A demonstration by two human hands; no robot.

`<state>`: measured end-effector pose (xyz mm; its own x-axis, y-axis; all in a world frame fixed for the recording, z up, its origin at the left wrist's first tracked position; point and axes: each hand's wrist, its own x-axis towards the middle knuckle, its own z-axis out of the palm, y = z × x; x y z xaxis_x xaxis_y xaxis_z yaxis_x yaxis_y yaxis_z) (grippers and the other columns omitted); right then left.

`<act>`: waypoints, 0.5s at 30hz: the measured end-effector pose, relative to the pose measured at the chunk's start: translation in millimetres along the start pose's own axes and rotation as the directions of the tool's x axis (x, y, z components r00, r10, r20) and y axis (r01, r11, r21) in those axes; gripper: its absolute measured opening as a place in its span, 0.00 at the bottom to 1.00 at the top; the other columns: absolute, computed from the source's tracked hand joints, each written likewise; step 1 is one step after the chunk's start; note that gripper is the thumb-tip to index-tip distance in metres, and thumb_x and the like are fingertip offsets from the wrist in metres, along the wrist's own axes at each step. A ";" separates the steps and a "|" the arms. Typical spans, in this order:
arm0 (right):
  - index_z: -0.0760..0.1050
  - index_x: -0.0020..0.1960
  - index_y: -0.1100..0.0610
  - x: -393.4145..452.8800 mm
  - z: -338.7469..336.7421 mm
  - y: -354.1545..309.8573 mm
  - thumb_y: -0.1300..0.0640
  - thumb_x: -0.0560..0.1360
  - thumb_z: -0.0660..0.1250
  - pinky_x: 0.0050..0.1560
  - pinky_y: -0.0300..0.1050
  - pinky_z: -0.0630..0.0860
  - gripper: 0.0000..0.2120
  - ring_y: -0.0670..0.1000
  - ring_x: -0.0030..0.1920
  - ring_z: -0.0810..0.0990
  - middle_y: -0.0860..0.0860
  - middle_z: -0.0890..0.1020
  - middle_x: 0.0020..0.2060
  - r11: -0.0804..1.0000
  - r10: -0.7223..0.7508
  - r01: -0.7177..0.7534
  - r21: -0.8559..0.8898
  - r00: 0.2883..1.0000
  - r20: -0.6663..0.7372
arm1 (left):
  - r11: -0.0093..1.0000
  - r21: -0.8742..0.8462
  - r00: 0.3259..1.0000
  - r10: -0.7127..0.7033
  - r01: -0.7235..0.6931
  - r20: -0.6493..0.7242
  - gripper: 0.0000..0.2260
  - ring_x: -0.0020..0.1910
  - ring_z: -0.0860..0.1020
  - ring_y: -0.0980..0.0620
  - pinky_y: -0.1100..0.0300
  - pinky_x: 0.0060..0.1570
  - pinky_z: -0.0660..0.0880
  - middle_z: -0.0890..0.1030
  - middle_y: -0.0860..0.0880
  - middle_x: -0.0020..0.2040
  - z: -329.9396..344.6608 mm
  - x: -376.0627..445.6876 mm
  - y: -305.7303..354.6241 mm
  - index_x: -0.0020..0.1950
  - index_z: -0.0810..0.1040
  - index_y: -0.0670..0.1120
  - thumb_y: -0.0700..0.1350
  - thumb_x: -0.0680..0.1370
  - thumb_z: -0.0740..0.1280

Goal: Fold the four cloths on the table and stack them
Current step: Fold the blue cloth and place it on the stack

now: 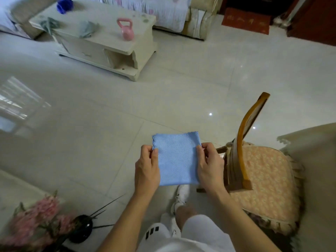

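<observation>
A light blue cloth (177, 159), folded into a small rectangle, hangs in the air in front of me over the tiled floor. My left hand (146, 168) pinches its left edge and my right hand (210, 167) pinches its right edge. Far off at the upper left stands a low cream table (112, 42). On it lie two crumpled grey-green cloths (50, 24) (88, 29) and a bunched dark blue cloth (64, 5) at its far end.
A pink kettlebell (125, 30) stands on the low table. A wooden chair (254, 160) with a pink floral cushion is close on my right. Pink flowers in a black vase (80, 229) are at the lower left. A sofa (163, 13) stands behind the table.
</observation>
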<state>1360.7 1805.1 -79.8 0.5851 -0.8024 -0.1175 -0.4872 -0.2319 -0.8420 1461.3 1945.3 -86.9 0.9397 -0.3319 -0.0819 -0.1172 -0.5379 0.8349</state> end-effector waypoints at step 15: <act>0.73 0.48 0.53 177.5 18.7 -20.6 0.50 0.83 0.59 0.37 0.45 0.72 0.09 0.44 0.38 0.76 0.45 0.78 0.38 0.996 0.061 -0.057 0.068 0.996 -0.059 | 1.000 0.023 0.995 0.001 -0.004 0.105 0.08 0.29 0.70 0.60 0.65 0.27 0.63 0.71 0.50 0.31 66.9 175.7 53.9 0.46 0.67 0.46 0.47 0.84 0.58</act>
<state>1486.7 1677.6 -93.2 0.5149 -0.8462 -0.1371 -0.4743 -0.1480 -0.8678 1598.6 1806.1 -92.7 0.9009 -0.4117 -0.1375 -0.1279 -0.5545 0.8223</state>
